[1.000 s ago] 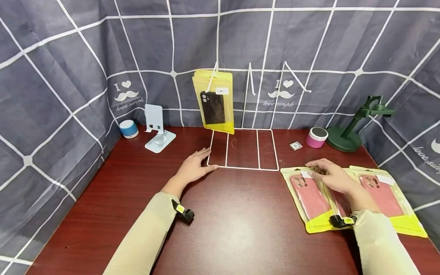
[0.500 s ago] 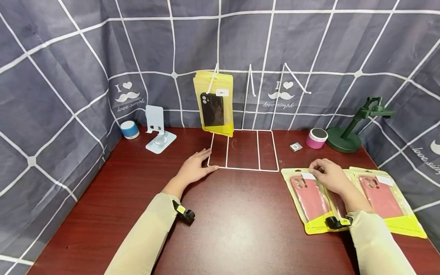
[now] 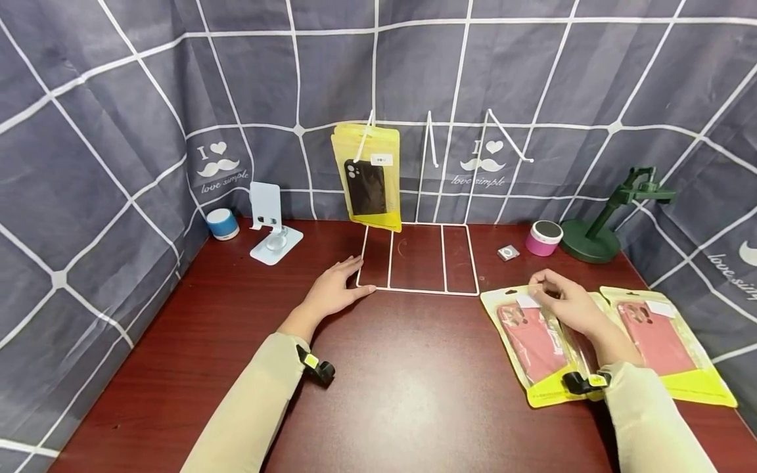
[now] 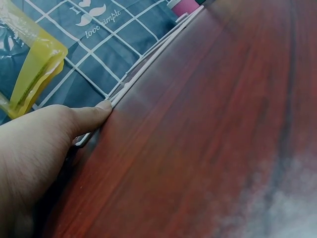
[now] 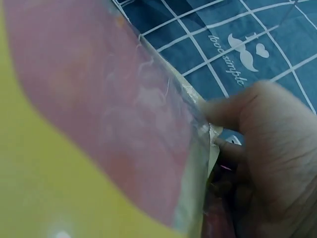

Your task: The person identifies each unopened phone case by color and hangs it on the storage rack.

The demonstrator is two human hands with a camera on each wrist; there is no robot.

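My left hand (image 3: pixel 334 288) lies with fingers extended at the front left corner of a white wire display rack (image 3: pixel 416 289), its thumb on the front wire. In the left wrist view the thumb touches that wire. My right hand (image 3: pixel 568 302) pinches the top right edge of a yellow-and-clear packet with a pink phone case (image 3: pixel 535 345) inside. The right wrist view shows thumb and fingers gripping the packet's edge (image 5: pixel 203 124). Partly under the right hand and wrist is another pink-case packet. A similar packet (image 3: pixel 656 335) lies at the far right.
Yellow packets with a black phone case (image 3: pixel 367 190) hang from the rack's left hook; two more hooks (image 3: pixel 508 135) stand to the right. Behind are a blue speaker (image 3: pixel 222 225), a phone stand (image 3: pixel 275 230), a small silver square (image 3: pixel 507 253), a pink speaker (image 3: pixel 544 238) and a green stand (image 3: pixel 594 233).
My right fingers have closed on the edge of the left pink-case packet, whose top has shifted slightly up and left. My left hand stays at the rack.
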